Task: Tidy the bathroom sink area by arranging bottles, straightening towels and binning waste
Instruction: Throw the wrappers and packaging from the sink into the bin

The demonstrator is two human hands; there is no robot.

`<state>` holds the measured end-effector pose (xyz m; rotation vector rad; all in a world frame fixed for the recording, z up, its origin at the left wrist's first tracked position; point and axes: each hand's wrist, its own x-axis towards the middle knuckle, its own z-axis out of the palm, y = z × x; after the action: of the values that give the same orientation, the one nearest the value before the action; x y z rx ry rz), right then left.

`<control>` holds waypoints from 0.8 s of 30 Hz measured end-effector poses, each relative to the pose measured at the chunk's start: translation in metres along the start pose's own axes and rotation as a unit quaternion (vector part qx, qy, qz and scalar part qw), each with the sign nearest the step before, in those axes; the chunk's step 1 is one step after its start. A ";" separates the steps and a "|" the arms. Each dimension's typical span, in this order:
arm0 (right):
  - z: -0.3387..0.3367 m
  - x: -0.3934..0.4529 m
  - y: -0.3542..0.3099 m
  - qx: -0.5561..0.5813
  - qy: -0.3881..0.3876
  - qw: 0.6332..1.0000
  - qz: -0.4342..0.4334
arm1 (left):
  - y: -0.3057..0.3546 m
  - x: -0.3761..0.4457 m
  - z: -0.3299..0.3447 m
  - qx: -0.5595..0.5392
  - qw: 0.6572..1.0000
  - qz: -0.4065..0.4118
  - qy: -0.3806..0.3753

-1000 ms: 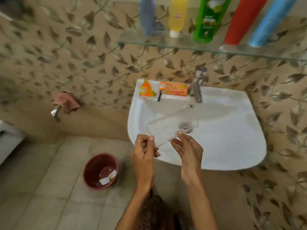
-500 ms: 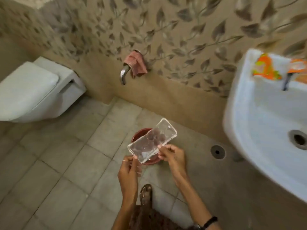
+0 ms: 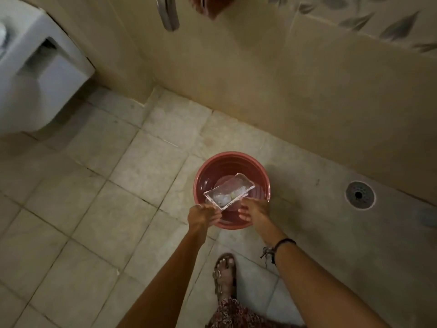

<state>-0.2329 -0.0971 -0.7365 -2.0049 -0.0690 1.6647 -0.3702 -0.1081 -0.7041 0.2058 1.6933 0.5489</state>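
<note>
Clear plastic packet [image 3: 229,192] now directly over red bin [image 3: 264,183] mouth, lower than 0.5 s ago, tilted. Left hand [image 3: 203,215] pinching near-left corner, right hand [image 3: 254,209] pinching near-right edge, both clamped on it. View swung downward: sink gone, floor drain [image 3: 360,195] right, toilet [image 3: 35,74] top-left.

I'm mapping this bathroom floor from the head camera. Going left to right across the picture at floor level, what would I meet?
White toilet → left hand → round red plastic bin on the floor tiles, with the clear plastic packet held over it → right hand → round metal floor drain.
</note>
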 end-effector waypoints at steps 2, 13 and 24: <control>-0.002 0.009 0.005 -0.014 -0.005 1.000 0.011 | -0.004 0.009 0.006 0.037 0.999 -0.029 -0.018; -0.025 -0.140 -0.076 0.157 -0.059 0.981 -0.099 | 0.061 -0.133 0.060 -0.030 0.988 0.056 -0.142; -0.132 -0.377 -0.220 0.311 -0.080 0.879 -0.353 | 0.184 -0.356 0.121 -0.064 0.880 0.285 -0.376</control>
<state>-0.1374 -0.0925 -0.2903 -1.1480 -0.2560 1.1578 -0.2114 -0.0720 -0.3180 0.7373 0.8121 0.8728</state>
